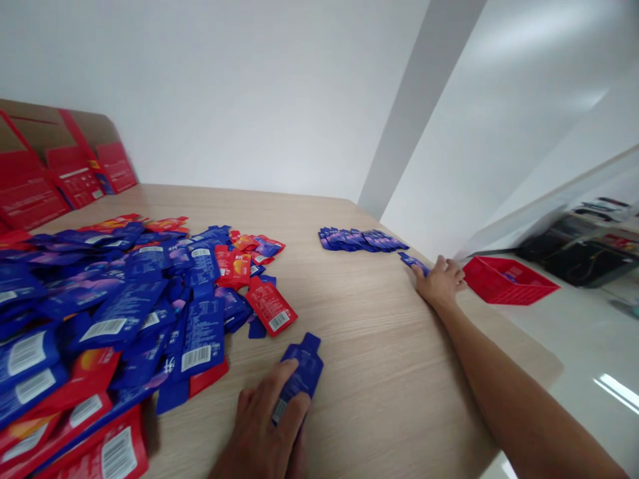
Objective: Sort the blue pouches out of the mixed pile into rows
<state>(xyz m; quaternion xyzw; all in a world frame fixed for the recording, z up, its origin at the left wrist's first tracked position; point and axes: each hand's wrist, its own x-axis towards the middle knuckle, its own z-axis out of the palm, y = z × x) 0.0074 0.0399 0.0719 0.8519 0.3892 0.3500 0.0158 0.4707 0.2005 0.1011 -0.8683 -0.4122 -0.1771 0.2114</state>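
Note:
A big heap of blue and red sachets [124, 313] covers the left of the wooden table [379, 372]. My left hand [264, 432] lies near the front edge, fingers pressed down on one blue sachet [302, 372] set apart from the heap. My right hand [439, 279] is stretched out to the table's right edge, its fingers on a blue sachet [414, 261] at the end of a row of blue sachets [362, 239] laid overlapping.
Red cardboard boxes [60, 176] stand at the table's back left. A red basket [506, 279] sits on the white floor to the right, with dark things [579, 253] beyond it. A white wall rises behind the table.

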